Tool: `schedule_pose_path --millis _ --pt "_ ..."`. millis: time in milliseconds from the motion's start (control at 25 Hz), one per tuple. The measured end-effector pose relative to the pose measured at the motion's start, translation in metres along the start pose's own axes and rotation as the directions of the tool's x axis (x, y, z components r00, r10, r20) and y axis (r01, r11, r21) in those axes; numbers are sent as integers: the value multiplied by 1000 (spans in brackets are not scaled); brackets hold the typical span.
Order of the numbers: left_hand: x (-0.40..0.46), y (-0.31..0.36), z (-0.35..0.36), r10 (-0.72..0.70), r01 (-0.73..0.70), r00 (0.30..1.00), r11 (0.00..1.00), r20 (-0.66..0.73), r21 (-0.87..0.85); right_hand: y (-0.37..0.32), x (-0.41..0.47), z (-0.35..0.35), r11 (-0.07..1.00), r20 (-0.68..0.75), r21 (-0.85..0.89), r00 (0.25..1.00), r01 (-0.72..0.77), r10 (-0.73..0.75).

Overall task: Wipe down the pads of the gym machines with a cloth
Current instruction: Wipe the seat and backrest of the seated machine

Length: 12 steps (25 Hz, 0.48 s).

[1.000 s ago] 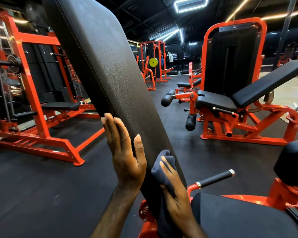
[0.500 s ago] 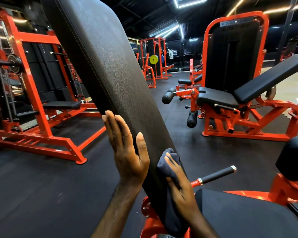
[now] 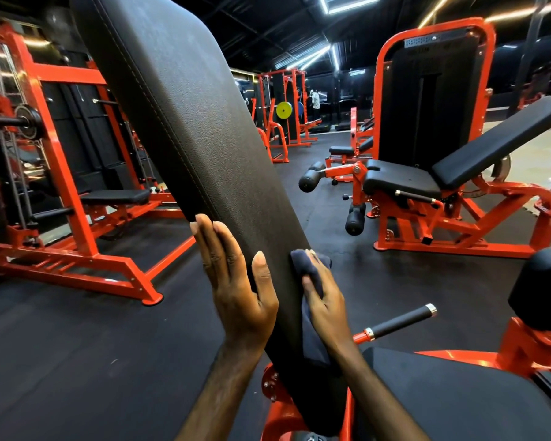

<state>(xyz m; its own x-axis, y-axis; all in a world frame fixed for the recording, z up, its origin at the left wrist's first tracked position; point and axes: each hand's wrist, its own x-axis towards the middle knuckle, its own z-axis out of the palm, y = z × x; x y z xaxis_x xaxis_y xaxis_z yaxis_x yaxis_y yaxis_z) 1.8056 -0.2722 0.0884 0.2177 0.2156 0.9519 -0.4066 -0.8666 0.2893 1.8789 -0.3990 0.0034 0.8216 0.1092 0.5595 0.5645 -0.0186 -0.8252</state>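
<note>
The left hand [image 3: 236, 281] lies flat against the left edge of the tall, tilted black back pad [image 3: 185, 122], fingers straight and together, thumb spread across the pad's face. Just to its right, the right hand [image 3: 326, 308] presses a dark blue cloth [image 3: 309, 332] against the pad's right edge; its fingers seem to curl over the bunched fabric, though the cloth hides their tips. The cloth hangs down below that hand along the pad. Beyond the right hand, a black-gripped handle [image 3: 400, 323] projects from the orange frame [image 3: 522, 348].
</note>
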Motion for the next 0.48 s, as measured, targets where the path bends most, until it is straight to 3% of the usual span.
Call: schedule_pose_path --millis 200,360,480 --pt "-18 -1 3 -13 13 1000 1000 24 -16 25 -32 -11 982 120 11 975 186 -186" --pt "-20 -3 5 7 -7 1000 1000 2 -3 30 9 -5 1000 -48 -25 999 -12 10" --pt "-24 0 5 -14 14 1000 1000 -20 1 8 38 3 999 -5 20 999 41 -41"
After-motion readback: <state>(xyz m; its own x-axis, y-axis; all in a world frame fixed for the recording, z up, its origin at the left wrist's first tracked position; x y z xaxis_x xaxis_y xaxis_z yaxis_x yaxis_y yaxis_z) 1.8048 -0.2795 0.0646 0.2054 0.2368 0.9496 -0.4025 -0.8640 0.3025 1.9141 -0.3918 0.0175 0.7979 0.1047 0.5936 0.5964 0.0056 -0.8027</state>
